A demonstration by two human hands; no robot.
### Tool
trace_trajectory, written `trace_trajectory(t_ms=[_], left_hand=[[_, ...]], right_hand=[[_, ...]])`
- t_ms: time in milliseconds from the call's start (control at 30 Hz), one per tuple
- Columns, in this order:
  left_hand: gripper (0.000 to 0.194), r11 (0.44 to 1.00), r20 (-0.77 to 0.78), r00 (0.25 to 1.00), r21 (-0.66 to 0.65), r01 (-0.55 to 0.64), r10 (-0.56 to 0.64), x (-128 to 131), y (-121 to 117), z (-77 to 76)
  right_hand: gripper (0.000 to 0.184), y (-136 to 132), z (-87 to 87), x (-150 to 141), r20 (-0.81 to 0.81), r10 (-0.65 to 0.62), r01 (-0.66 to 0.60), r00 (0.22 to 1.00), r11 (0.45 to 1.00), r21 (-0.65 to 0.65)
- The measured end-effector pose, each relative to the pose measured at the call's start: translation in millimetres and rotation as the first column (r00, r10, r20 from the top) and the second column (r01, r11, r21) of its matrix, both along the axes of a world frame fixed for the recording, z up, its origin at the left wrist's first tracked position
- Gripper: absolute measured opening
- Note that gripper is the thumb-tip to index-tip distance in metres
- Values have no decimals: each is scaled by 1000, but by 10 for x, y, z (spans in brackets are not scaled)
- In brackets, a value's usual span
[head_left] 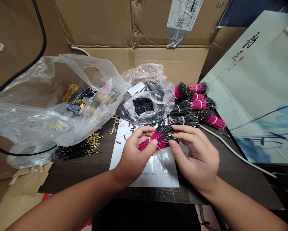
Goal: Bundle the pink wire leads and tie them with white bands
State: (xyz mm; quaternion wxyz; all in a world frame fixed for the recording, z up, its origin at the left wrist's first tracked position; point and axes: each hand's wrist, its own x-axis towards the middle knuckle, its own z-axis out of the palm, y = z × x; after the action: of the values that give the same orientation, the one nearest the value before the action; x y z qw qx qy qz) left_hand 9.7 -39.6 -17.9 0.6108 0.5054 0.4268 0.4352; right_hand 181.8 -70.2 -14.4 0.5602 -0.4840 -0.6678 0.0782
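My left hand (139,154) is closed around a bundle of pink wires (159,137) with black sleeved ends and gold tips, tied with a pale band. The thumb lies along its near side. My right hand (195,150) is at the black ends of the same bundle, thumb and fingers bent about the tips. Under the hands lies a white printed sheet (144,178) with small black tube pieces scattered near its top. Just behind stands an open clear plastic bag (144,107) full of short black tubes.
Several tied bundles of pink and black wires (200,104) lie at the back right. Loose black wires with gold tips (81,149) lie left, beside a large clear plastic bag (45,128). Rubber bands (113,126), a white cable (235,149), a paper bag (261,96) and cardboard boxes (168,61) surround the spot.
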Motion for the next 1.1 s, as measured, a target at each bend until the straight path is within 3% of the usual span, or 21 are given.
trace_trajectory(t_ms=[300,500,767,1100], left_hand=[[25,998,-23,1000,61,-13,14,26,-7,19],[30,990,-38,999,134,-33,38,48,3,1],[22,998,20,1000,53,20,-21,12,-22,41],[24,993,-30,1000,114,2,2,29,-3,47]], right_hand=[[28,0,-21,-43,-99,1,-1,995,1000,1],[25,-15,-5,-61,-64,17,-18,998,1000,-24],[30,19,-56,-60,-145,24,-25,989,1000,-9],[32,8,-47,-79,-77,4,-2,997,999,32]])
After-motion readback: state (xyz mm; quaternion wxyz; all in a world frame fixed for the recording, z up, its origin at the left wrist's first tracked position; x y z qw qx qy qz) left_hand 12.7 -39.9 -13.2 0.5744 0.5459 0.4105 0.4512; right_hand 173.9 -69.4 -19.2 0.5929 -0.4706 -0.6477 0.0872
